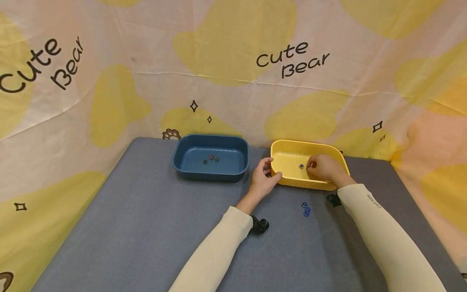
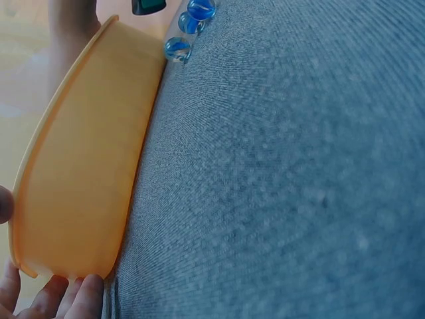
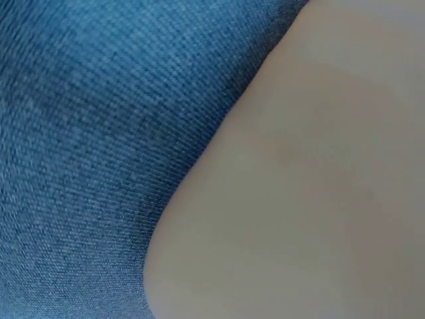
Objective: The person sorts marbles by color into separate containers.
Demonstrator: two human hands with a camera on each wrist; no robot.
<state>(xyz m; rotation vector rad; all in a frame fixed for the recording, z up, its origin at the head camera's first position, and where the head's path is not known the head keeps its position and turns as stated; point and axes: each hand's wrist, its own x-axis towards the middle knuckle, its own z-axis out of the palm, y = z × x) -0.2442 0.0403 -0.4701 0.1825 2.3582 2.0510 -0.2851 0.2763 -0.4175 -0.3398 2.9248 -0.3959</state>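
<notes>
In the head view a yellow plastic bin (image 1: 292, 182) stands at the back right of the table. My left hand (image 1: 263, 178) holds its near left corner, thumb at the front rim and fingers against the left side. The left wrist view shows those fingertips (image 2: 86, 296) on the bin's outer wall. Inside the bin, my right hand (image 1: 322, 167) reaches down with fingertips together, pinching what looks like a small marble, mostly hidden. Close by on the bin's floor lies one blue marble (image 1: 301, 166). Skin and blue cloth fill the right wrist view; its fingers are out of sight.
Several blue glass marbles (image 1: 306, 209) lie on the grey-blue tablecloth (image 1: 146, 227) in front of the yellow bin. To its left stands a dark blue bin (image 1: 209, 176) with three darker or reddish marbles (image 1: 211, 157). A printed curtain (image 1: 219, 89) hangs behind the table.
</notes>
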